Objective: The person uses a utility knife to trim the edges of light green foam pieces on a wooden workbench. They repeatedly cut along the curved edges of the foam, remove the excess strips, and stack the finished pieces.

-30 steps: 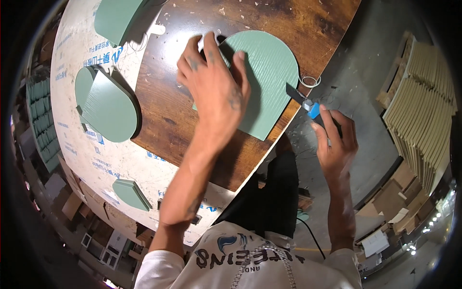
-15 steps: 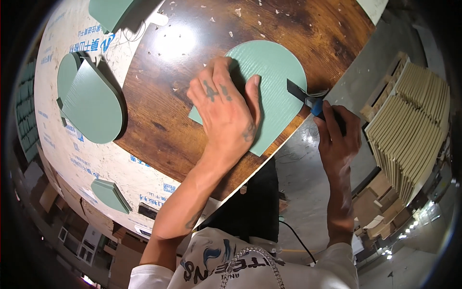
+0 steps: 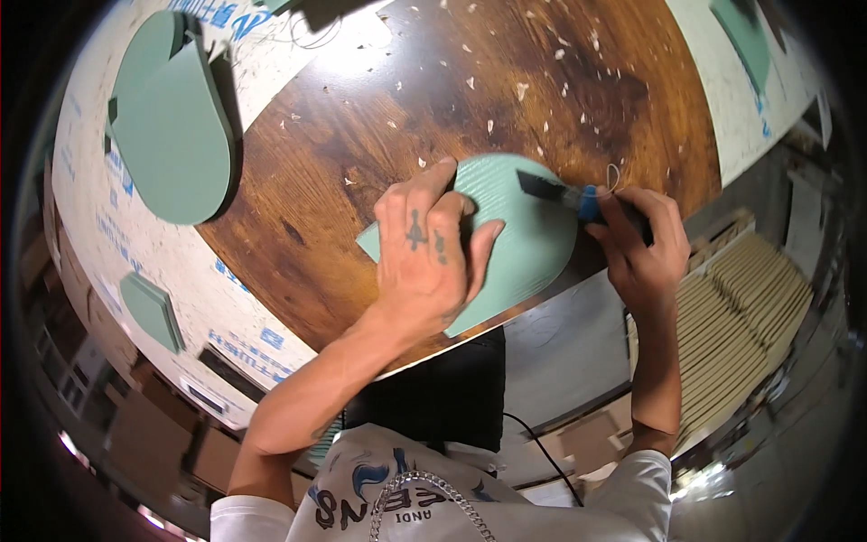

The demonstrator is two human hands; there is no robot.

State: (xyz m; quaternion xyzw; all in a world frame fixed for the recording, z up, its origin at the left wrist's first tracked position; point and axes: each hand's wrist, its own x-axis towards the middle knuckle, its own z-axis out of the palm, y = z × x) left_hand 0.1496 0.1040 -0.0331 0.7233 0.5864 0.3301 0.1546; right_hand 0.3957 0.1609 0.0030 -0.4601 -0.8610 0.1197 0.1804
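Note:
A pale green teardrop-shaped panel (image 3: 533, 248) with a ribbed sheen lies on the brown wood-grain board, near its front edge. My left hand (image 3: 424, 239) holds it down from above, fingers bent and thumb apart from them, hiding its left part. In my right hand (image 3: 646, 239) is a knife (image 3: 589, 204) with a blue and black handle, the fingers closed around it. Its broad dark blade (image 3: 536, 184) points left over the panel's rounded far right edge; contact is hard to judge. A thin pale curl of trimming (image 3: 614, 176) stands beside the knife.
Pale shavings (image 3: 522, 91) dot the wood-grain board (image 3: 316, 163). Larger green panels (image 3: 176, 135) lie at the left, with a small green stack (image 3: 152, 312) nearer me. Another green piece (image 3: 742, 41) is at the far right. Stacked tan sheets (image 3: 741, 316) stand beyond the table's right side.
The view has shifted. The panel has turned a little under my left hand, and the knife has moved along the rounded edge, its blade now farther over the panel.

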